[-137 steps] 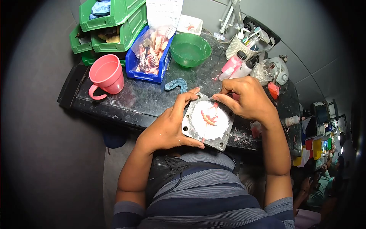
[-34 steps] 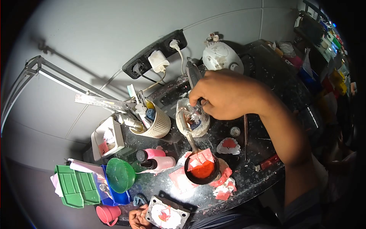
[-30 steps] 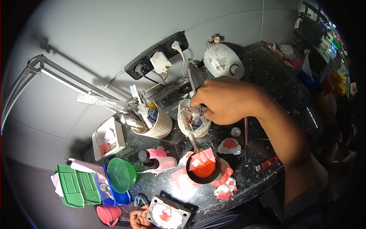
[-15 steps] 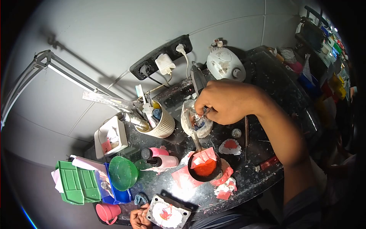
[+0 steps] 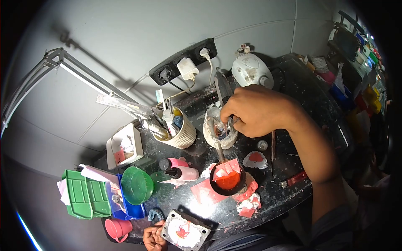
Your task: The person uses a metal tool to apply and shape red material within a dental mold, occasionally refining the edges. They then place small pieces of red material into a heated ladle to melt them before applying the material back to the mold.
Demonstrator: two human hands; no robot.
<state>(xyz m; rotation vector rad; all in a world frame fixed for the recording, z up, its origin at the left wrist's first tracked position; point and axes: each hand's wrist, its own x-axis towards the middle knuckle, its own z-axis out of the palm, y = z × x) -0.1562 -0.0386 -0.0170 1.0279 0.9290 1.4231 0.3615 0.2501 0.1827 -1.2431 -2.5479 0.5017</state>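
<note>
My right hand [image 5: 257, 111] is over a white plaster-crusted bowl [image 5: 208, 130], its fingers pinched around a thin item I cannot make out. Inside the bowl are small dark pieces, partly covered by the hand. At the bottom, my left hand [image 5: 155, 237] has curled fingers at the left edge of a metal dental flask half [image 5: 206, 231]. White plaster [image 5: 192, 237] with a red patch in its middle fills the flask. Between the hands sits a small long-handled pan [image 5: 213, 187] holding melted red wax [image 5: 228, 181] and a pink wax sheet [image 5: 228, 166].
A cup of tools [image 5: 184, 140], pink bottles [image 5: 187, 174], a green bowl [image 5: 137, 186] and a pink mug [image 5: 118, 228] stand leftward. Wax scraps [image 5: 249, 205] lie beside the pan. A red-handled tool [image 5: 296, 178] and a white machine [image 5: 251, 69] are rightward.
The camera view has shifted slightly, moving the upper scene a little right. My right hand stays over the white bowl, and my left hand stays at the flask.
</note>
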